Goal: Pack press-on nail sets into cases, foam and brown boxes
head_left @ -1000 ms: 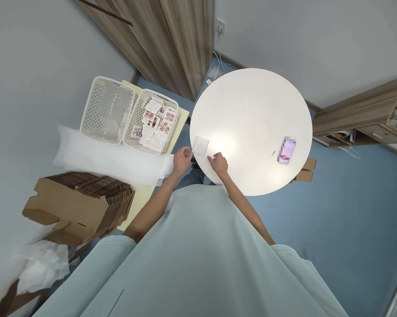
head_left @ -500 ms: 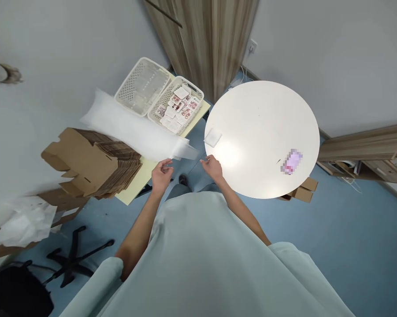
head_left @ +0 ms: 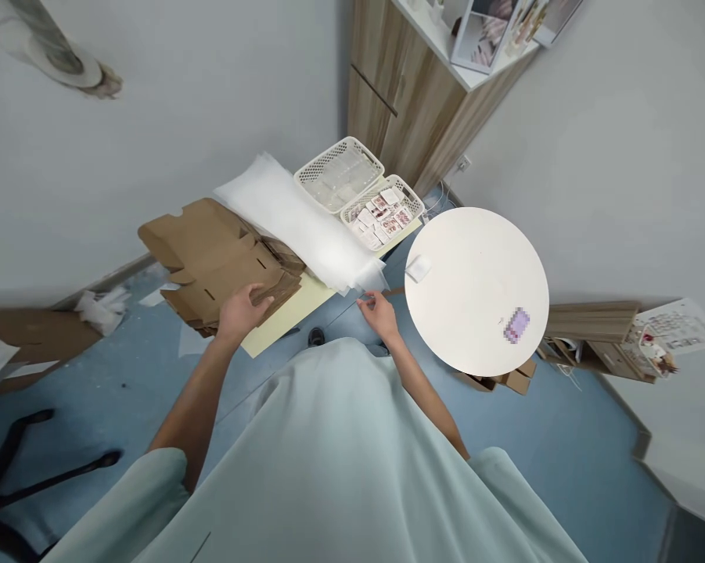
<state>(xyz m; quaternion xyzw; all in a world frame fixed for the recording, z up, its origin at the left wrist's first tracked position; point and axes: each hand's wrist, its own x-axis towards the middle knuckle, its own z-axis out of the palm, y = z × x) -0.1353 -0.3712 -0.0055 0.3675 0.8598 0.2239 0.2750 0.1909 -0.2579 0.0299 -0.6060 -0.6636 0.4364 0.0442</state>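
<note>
My left hand (head_left: 242,314) is at the near edge of a stack of flat, unfolded brown cardboard boxes (head_left: 211,254), fingers apart and curved. Its fingertips overlap the stack in this view; I cannot tell whether they press on it. My right hand (head_left: 379,314) hangs in the air just short of the loose end of a pile of white translucent packing sheets (head_left: 305,219), its fingers loosely bent with nothing visible between them. Boxes and sheets lie on a pale yellow tabletop (head_left: 278,319). A small white square packet (head_left: 419,268) lies at the left rim of the round white table (head_left: 475,242).
Behind the sheets stand two white baskets: one with clear packets (head_left: 339,173), the other with printed cards (head_left: 383,215). A blurred purple object (head_left: 516,324) rests on the round table. Black chair legs (head_left: 47,477) reach in at lower left. A wooden cabinet (head_left: 404,102) stands at the back.
The view has swung left and up, so the furniture sits farther right and the cabinet top shows. My left hand has gone left to the cardboard stack. My right hand stays near the sheets' end.
</note>
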